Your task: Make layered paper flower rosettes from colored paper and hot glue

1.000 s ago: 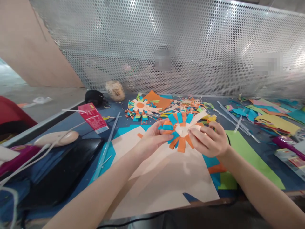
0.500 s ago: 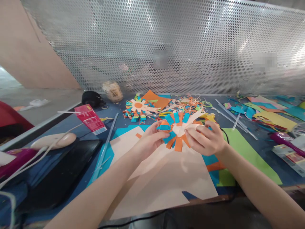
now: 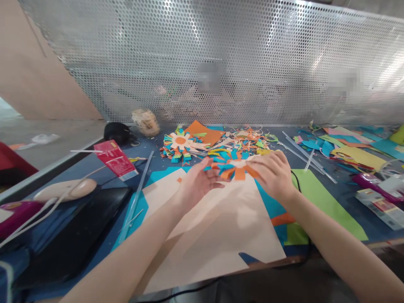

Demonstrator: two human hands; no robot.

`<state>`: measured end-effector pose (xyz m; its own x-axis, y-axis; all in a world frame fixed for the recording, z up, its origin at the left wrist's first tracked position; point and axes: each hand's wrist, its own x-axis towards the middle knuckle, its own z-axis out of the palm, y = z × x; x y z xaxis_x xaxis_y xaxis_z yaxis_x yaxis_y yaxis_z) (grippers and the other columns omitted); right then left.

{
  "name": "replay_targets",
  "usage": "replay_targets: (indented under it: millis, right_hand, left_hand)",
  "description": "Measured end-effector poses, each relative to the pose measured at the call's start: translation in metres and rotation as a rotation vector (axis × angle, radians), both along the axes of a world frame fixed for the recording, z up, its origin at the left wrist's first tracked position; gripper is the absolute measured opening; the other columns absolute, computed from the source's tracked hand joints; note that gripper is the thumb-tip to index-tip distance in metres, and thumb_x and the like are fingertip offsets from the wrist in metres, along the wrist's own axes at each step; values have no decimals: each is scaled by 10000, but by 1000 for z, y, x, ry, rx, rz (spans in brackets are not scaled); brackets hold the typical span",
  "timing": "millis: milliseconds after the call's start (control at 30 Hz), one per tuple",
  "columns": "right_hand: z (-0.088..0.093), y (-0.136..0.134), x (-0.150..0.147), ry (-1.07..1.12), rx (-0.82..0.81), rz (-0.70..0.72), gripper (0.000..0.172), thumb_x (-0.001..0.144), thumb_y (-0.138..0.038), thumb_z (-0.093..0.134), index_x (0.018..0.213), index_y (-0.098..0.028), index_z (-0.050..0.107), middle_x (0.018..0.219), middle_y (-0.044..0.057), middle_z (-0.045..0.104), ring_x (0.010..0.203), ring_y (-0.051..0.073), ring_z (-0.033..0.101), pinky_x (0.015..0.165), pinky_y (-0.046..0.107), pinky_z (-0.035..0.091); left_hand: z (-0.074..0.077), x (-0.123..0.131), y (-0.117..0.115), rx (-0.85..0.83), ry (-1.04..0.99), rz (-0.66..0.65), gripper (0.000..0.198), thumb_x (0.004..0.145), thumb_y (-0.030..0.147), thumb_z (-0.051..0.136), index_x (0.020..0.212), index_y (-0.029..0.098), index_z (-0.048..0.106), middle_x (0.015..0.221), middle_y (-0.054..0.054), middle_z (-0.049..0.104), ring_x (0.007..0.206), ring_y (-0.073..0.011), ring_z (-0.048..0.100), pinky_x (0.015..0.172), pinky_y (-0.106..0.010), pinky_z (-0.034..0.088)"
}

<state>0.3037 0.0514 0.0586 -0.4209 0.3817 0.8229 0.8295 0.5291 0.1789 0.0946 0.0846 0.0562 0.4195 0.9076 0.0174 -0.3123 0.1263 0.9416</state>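
A layered paper flower (image 3: 236,171) with blue and orange petals is held up above the cream sheet (image 3: 217,235), tilted so that I see it nearly edge-on. My right hand (image 3: 274,173) pinches its right side, the fingertips partly hidden behind the petals. At the flower's left edge is my left hand (image 3: 198,182), palm turned up and fingers apart; whether it brushes the petals I cannot tell. Behind lies another paper flower (image 3: 179,142), with cream petals and an orange centre.
Paper scraps (image 3: 248,139) pile up at the back before a perforated metal panel (image 3: 151,54). On the left are a red packet (image 3: 116,160), a glue gun (image 3: 66,190) and a black tray (image 3: 74,235). Clear glue sticks (image 3: 303,153) and a green sheet (image 3: 328,206) lie on the right.
The flower has tipped from facing me to nearly edge-on. My left hand's fingers have come off its petals and spread, while my right hand keeps hold.
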Motion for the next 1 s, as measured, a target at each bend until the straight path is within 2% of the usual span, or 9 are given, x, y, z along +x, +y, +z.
replay_targets:
  millis: [100, 167, 300, 400, 500, 633, 767, 867, 1000]
  right_hand:
    - [-2, 9, 3, 354, -98, -55, 23, 795, -220, 548, 798, -226, 570, 784, 18, 651, 745, 159, 584, 675, 311, 423]
    - [-1, 15, 5, 659, -232, -43, 51, 767, -264, 573, 761, -215, 563, 732, 15, 625, 681, 152, 572, 621, 293, 438]
    - [-1, 26, 8, 1170, -694, 188, 149, 695, -322, 611, 759, -193, 578, 667, -7, 603, 551, 122, 555, 512, 263, 449]
    - [-4, 29, 6, 1313, -986, 243, 233, 612, -369, 677, 652, -175, 553, 525, -46, 540, 391, 84, 479, 392, 233, 400]
    - [-8, 28, 0, 1393, -1126, 302, 278, 546, -361, 728, 643, -164, 557, 512, -46, 560, 408, 89, 520, 394, 212, 408]
    - [-9, 25, -5, 1528, -1162, 456, 242, 557, -309, 727, 699, -163, 596, 565, -35, 611, 475, 89, 567, 471, 200, 455]
    - [-9, 26, -4, 1622, -1139, 495, 211, 577, -260, 715, 726, -164, 602, 624, -22, 637, 535, 120, 615, 510, 225, 485]
    - [-10, 28, -3, 1677, -1075, 522, 185, 589, -227, 708, 716, -159, 592, 602, -33, 624, 523, 114, 605, 499, 224, 487]
    - [-9, 30, -2, 1743, -952, 566, 142, 611, -207, 686, 695, -161, 581, 578, -36, 612, 505, 100, 587, 480, 206, 478]
  left_hand:
    - [-5, -3, 1, 147, 92, -14, 407, 744, 461, 498, 1046, 187, 498, 718, -53, 653, 698, -213, 618, 662, -346, 461]
    - [-12, -2, -1, 369, 308, 19, 466, 723, 390, 567, 1139, 209, 463, 804, -50, 657, 784, -215, 607, 731, -344, 440]
    - [-31, 8, -9, 729, 685, -94, 493, 664, 309, 647, 1136, 257, 515, 1094, -81, 619, 1012, -291, 546, 911, -418, 347]
    - [-40, 17, -10, 819, 793, -122, 411, 698, 335, 609, 1093, 240, 546, 1179, -91, 580, 1107, -331, 486, 953, -452, 311]
    - [-44, 21, -8, 902, 914, -168, 441, 764, 329, 522, 1180, 193, 472, 1212, -111, 552, 1134, -312, 468, 975, -466, 298]
    - [-45, 24, -5, 1145, 1026, -359, 422, 822, 214, 391, 1237, 137, 413, 1197, -128, 560, 1123, -253, 493, 1034, -462, 228]
    - [-44, 28, -9, 1268, 1009, -482, 470, 839, 86, 264, 1290, 165, 368, 1320, -86, 467, 1162, -185, 478, 1060, -401, 226]
    - [-45, 29, -11, 1282, 945, -512, 495, 820, 44, 268, 1266, 203, 410, 1305, -22, 489, 1200, -149, 439, 1050, -328, 273]
    - [-50, 30, -11, 1282, 897, -446, 475, 807, 75, 322, 1265, 154, 422, 1297, -77, 494, 1202, -187, 439, 1063, -377, 248]
